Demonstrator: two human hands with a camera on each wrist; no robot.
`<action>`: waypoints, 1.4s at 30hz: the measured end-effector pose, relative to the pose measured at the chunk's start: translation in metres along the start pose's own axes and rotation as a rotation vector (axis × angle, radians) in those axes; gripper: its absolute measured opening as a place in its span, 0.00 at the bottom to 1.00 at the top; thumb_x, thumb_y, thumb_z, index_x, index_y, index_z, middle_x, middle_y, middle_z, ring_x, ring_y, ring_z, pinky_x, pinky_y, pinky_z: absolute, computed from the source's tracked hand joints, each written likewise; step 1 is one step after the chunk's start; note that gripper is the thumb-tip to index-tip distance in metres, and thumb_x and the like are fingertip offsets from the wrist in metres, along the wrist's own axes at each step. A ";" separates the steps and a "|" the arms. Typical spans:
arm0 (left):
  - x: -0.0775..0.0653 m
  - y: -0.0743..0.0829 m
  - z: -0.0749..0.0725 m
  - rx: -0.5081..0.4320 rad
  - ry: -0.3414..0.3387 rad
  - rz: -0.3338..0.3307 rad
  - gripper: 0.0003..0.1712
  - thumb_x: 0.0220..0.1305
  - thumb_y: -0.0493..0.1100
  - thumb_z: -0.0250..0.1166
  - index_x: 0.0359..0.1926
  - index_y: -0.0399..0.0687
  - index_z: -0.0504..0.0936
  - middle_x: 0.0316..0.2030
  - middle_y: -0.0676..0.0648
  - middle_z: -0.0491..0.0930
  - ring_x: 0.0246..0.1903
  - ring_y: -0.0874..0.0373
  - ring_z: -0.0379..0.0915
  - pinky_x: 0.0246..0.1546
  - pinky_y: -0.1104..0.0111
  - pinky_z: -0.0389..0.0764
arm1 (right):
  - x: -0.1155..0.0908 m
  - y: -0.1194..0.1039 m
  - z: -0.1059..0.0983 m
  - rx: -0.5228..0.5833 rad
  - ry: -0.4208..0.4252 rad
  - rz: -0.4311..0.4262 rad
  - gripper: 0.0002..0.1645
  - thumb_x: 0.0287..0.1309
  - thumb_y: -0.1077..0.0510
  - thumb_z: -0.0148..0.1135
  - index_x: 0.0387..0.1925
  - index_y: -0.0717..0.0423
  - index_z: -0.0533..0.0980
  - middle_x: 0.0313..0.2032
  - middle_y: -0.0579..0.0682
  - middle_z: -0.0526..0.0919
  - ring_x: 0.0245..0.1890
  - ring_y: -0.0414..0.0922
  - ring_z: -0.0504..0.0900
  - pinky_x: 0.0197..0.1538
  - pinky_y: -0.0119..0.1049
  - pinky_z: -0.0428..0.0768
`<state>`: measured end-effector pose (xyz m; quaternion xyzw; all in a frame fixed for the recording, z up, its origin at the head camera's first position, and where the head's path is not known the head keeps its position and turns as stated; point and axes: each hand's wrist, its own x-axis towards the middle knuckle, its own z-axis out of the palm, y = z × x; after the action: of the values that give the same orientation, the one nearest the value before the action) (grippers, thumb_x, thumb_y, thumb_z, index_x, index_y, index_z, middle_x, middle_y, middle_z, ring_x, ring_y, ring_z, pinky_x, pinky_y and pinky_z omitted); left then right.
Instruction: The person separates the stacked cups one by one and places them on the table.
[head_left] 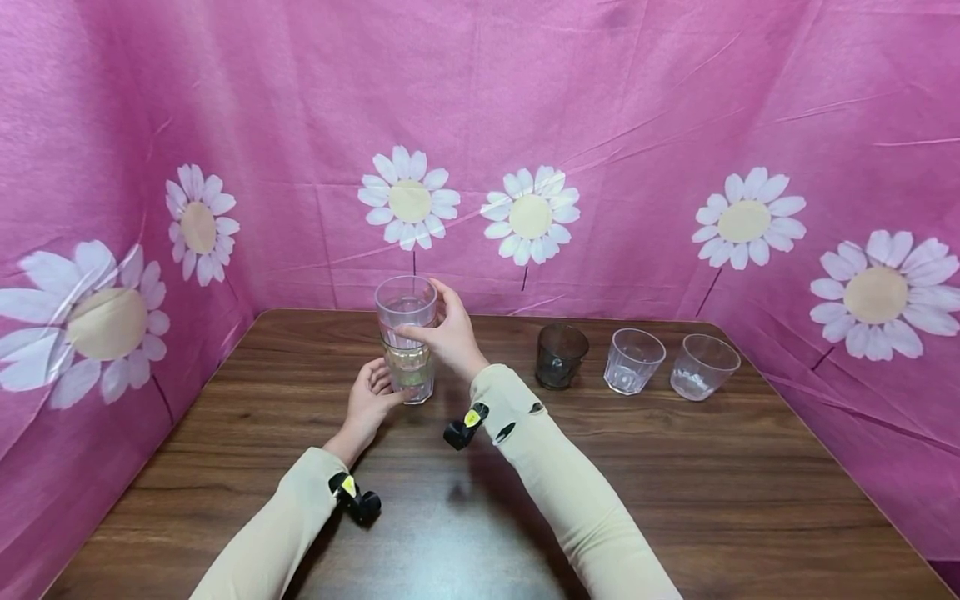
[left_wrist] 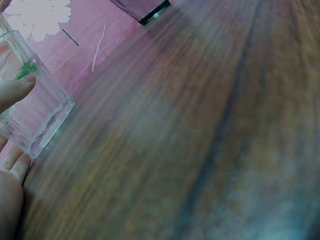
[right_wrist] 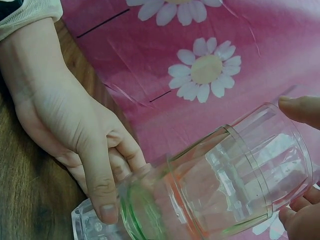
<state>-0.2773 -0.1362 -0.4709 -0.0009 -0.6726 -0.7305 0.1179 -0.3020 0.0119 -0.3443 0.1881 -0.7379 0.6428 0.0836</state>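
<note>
Stacked cups [head_left: 403,354], centre-left: our left hand [head_left: 369,402] curls round them low, right hand [head_left: 450,332] high; likely slippery, best held at both ends.

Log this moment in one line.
left hand: grips glass stack low | right hand: grips top glass | stack: upright on table | right of stack: dark glass, two clear glasses
</note>
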 end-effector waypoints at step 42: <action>0.001 0.002 0.001 0.017 0.001 -0.032 0.42 0.49 0.21 0.70 0.65 0.30 0.63 0.59 0.33 0.72 0.53 0.56 0.72 0.52 0.75 0.75 | 0.000 0.007 -0.002 -0.137 0.057 -0.112 0.49 0.42 0.58 0.82 0.66 0.58 0.68 0.58 0.57 0.76 0.49 0.49 0.77 0.51 0.39 0.78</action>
<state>-0.2782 -0.1360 -0.4687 0.0110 -0.6787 -0.7266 0.1065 -0.3053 0.0145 -0.3500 0.2045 -0.7657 0.5903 0.1528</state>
